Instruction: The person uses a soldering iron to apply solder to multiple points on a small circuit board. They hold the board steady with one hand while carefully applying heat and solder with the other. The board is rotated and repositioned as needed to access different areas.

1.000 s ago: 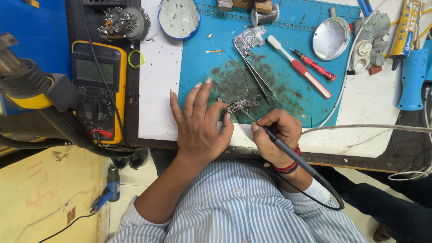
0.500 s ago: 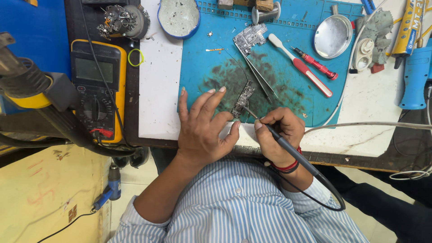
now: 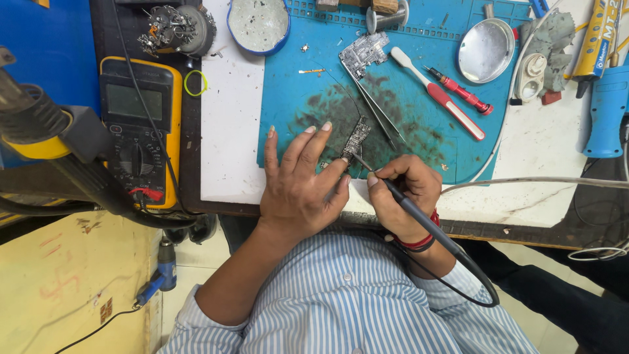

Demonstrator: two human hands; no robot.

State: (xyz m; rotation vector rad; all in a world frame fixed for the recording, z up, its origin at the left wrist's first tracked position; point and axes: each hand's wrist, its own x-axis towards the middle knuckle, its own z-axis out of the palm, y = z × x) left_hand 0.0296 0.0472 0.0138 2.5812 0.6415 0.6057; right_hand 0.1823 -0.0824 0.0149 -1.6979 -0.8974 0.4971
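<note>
My left hand lies on the blue work mat, fingers spread, and steadies a small dark circuit board with its fingertips. My right hand grips a black soldering iron like a pen. The iron's thin tip touches the lower end of the board. Its black cord loops down past my wrist over my striped shirt. A red band sits on my right wrist.
Tweezers, another silver board, a white-and-red tool and a red screwdriver lie on the mat. A yellow multimeter sits left, a round tin and metal dish at the back, and a blue tool far right.
The small board has turned from lying crosswise to standing more lengthwise under my left fingers. My left hand has shifted slightly right and the iron tip has followed the board.
</note>
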